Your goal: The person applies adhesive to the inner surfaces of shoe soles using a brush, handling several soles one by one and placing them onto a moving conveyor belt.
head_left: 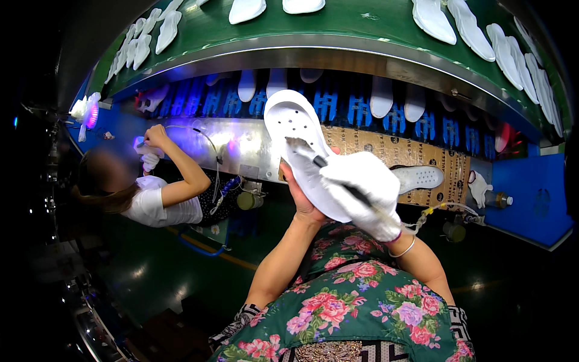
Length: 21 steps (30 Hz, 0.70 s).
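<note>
One white shoe sole (300, 158) is held up in front of the chest, gripped from below by the bare left hand (300, 196), whose fingers are closed around its lower edge. A brush (329, 170) is clamped in the gloved right hand (365, 192), and its bristles are laid on the middle of the sole. By the look of it, the coating of this sole is under way and is judged to be partly done, though no wet film can be made out on the white surface. Many more white soles (464, 24) are seen lying on the green conveyor belt (362, 21) above. A second person (154, 193) is seated to the left, with gloved hands raised at a lit panel.
</note>
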{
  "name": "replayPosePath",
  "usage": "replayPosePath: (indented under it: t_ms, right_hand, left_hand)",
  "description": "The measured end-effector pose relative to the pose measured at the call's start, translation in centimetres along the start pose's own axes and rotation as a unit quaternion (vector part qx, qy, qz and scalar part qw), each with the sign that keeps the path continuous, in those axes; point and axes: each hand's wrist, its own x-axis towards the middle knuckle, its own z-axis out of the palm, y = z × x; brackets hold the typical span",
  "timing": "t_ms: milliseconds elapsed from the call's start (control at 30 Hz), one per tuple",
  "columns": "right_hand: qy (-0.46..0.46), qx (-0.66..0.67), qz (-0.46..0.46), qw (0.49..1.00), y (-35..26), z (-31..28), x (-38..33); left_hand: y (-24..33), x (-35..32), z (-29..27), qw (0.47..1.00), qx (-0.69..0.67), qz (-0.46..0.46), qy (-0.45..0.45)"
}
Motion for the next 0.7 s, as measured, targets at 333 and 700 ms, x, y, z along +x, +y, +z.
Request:
replayPosePath:
  t_ms: [333, 700]
  right_hand:
    - [-0.061, 0.015, 0.023, 0.998, 0.6, 0.0, -0.8]
    - [-0.095, 0.037, -0.011, 0.995, 0.8, 0.6, -1.0]
  left_hand:
    - [1.2, 1.3, 0.9, 0.99, -0.121, 0.024, -0.062]
    - [2.8, 2.5, -0.9, 0.978, -0.114, -0.016, -0.173]
